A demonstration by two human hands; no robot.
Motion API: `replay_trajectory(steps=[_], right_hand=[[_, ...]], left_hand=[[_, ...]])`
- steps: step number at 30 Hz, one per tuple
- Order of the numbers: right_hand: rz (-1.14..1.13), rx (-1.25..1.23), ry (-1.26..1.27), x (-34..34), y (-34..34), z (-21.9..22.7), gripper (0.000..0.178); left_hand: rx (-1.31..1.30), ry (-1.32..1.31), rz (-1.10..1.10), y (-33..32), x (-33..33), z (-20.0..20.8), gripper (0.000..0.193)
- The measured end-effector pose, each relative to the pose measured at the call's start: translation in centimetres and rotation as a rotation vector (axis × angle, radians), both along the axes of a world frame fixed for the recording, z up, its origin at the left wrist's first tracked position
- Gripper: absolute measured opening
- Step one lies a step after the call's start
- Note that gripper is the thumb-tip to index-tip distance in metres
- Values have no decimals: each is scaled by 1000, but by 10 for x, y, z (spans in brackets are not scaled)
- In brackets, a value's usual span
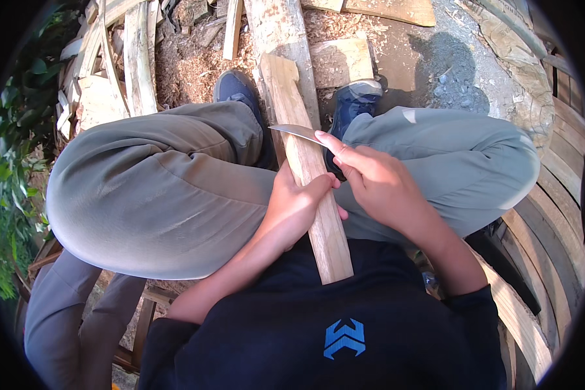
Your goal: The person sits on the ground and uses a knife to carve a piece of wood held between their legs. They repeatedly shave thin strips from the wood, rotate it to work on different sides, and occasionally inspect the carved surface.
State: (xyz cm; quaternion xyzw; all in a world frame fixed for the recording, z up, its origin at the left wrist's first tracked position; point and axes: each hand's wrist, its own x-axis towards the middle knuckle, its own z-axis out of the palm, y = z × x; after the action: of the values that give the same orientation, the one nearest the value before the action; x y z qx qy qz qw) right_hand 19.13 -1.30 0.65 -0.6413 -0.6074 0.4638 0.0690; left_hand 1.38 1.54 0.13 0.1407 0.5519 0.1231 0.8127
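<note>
A long pale piece of wood (309, 162) slants between my knees, its near end against my dark shirt and its far end above a plank on the ground. My left hand (302, 195) is wrapped round it at mid-length, thumb across the top. In my right hand (370, 172) is a knife (299, 132), its handle hidden by the closed fingers. The thumb lies along the back of the blade. The blade crosses the wood beyond my left hand, its tip pointing left past the wood's edge. Near the far end, the wood's right side has a notch.
A weathered plank (276, 29) runs away between my shoes. Wood offcuts (136, 58) pile up at the far left, with shavings (188, 71) on the ground. A flat board (341, 62) lies by my right shoe. Behind my left knee are another person's legs (58, 312); stacked boards (552, 214) curve along the right.
</note>
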Motion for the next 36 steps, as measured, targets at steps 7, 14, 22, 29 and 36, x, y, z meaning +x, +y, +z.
replay_trajectory(steps=[7, 14, 22, 29, 36], right_hand=[[86, 56, -185, -17, 9, -2, 61], [22, 60, 7, -4, 27, -9, 59], [169, -65, -220, -12, 16, 21, 59], [149, -33, -237, -25, 14, 12, 69], [86, 201, -126, -25, 17, -11, 67]], left_hand=[[-16, 19, 26, 4, 2, 3, 40], [-81, 3, 56, 7, -1, 1, 45], [-118, -10, 126, 6, -2, 3, 49], [-84, -36, 153, 5, -2, -1, 49], [-90, -53, 150, 4, -4, 0, 49]])
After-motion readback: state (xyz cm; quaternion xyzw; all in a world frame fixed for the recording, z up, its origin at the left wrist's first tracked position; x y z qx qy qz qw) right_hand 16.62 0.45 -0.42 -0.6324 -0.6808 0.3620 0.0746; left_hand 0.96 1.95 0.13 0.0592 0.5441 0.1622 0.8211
